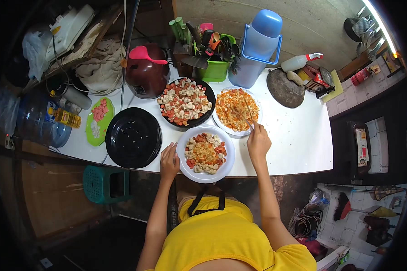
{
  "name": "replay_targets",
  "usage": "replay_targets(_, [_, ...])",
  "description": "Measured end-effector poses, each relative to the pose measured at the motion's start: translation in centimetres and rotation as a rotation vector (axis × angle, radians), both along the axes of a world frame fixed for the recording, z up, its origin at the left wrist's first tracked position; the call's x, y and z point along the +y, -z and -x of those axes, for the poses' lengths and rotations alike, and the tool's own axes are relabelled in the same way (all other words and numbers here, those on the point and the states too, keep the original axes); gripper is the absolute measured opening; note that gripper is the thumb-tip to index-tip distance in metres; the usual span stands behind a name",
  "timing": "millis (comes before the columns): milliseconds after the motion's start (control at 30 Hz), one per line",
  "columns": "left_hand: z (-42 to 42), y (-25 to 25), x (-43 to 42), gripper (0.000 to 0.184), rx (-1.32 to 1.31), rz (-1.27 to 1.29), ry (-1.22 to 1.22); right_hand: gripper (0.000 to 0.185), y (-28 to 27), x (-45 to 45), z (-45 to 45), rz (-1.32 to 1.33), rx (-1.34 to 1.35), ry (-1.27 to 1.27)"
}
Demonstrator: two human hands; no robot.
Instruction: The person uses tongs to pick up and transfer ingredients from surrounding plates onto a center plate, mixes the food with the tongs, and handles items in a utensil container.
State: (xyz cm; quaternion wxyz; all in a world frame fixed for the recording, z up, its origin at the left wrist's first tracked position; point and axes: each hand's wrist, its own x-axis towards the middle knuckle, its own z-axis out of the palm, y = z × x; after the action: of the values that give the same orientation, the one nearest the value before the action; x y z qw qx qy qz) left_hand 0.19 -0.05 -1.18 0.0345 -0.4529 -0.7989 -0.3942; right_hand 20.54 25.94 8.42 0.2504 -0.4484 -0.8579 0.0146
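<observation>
My right hand (259, 142) is closed around slim metal tongs (247, 108), whose two arms reach apart into orange shredded food (233, 106) on a white plate (246, 133) at the back right. In front of me, a second white plate (204, 179) slightly overhangs the table edge. It holds a shredded orange heap (204, 154), ringed by sliced sausage (220, 149) and pale beige pieces (205, 169). At that plate's left rim, my left hand (169, 161) grips the edge, its fingers close together. Behind it, a black plate (210, 95) is heaped with chopped sausage and beige pieces (184, 101).
Stacked black plates (133, 137) and a green tray (95, 135) with pink and white pieces lie left. Along the back stand a dark red cooker (144, 74) with a pink ladle (144, 55), a green utensil basket (212, 72) and a blue jug (253, 58). A stone mortar (285, 88) sits right.
</observation>
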Motion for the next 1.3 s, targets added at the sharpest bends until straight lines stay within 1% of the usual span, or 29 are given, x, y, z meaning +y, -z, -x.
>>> replay_targets(67, [0.0,0.0,0.0,0.032,0.005,0.002,-0.001,0.035,1.7,-0.1,0.5,0.112,0.068,0.024])
replay_targets(167, [0.1,0.0,0.0,0.032,0.003,0.002,0.003,0.038,1.8,-0.8,1.2,0.249,0.062,0.060])
replay_targets(267, [0.0,-0.1,0.0,0.033,0.001,0.006,0.003,0.038,2.7,-0.8,1.4,0.197,0.028,0.082])
replay_targets(467, [-0.1,-0.3,0.0,0.033,-0.014,0.027,0.002,0.039,2.6,-0.7,1.4,0.130,-0.012,0.078])
replay_targets(600, [0.0,-0.3,0.0,0.033,-0.022,0.032,-0.004,0.034,0.6,-0.4,2.2,0.049,0.022,0.071])
replay_targets(700, [0.0,-0.4,-0.1,0.032,-0.041,0.043,-0.009,0.028,-1.7,0.2,3.2,0.105,0.154,0.040])
replay_targets(800, [-0.1,-0.7,0.0,0.031,-0.029,0.039,-0.030,0.015,-4.1,1.2,4.4,0.116,0.259,0.023])
replay_targets(867, [-0.3,-2.5,0.3,0.032,-0.098,-0.008,-0.067,0.007,-6.4,1.7,5.7,0.130,0.338,0.028])
replay_targets(900, [-0.6,-3.9,0.8,0.032,-0.135,-0.031,-0.084,0.007,-7.2,2.1,6.1,0.133,0.334,0.019])
replay_targets(933, [-0.8,-5.5,1.8,0.030,-0.079,-0.085,-0.125,0.008,-7.8,2.6,6.6,0.134,0.332,0.011])
replay_targets(1100, [1.0,-12.3,9.8,0.024,0.065,-0.279,0.019,0.009,-9.9,6.0,9.6,0.047,0.285,-0.053])
replay_targets(1167, [3.1,-14.4,13.8,0.024,0.203,-0.341,0.132,0.011,-10.8,7.6,11.0,-0.067,0.276,-0.106])
replay_targets(1233, [5.1,-16.2,17.9,0.022,0.242,-0.410,0.221,0.012,-12.5,9.1,12.5,-0.216,0.280,-0.147])
replay_targets(1267, [6.0,-17.2,19.9,0.018,0.279,-0.447,0.245,0.011,-12.8,9.9,13.1,-0.250,0.280,-0.142])
replay_targets(1300, [6.8,-18.2,21.8,0.015,0.315,-0.483,0.270,0.011,-12.8,10.5,13.6,-0.220,0.285,-0.121])
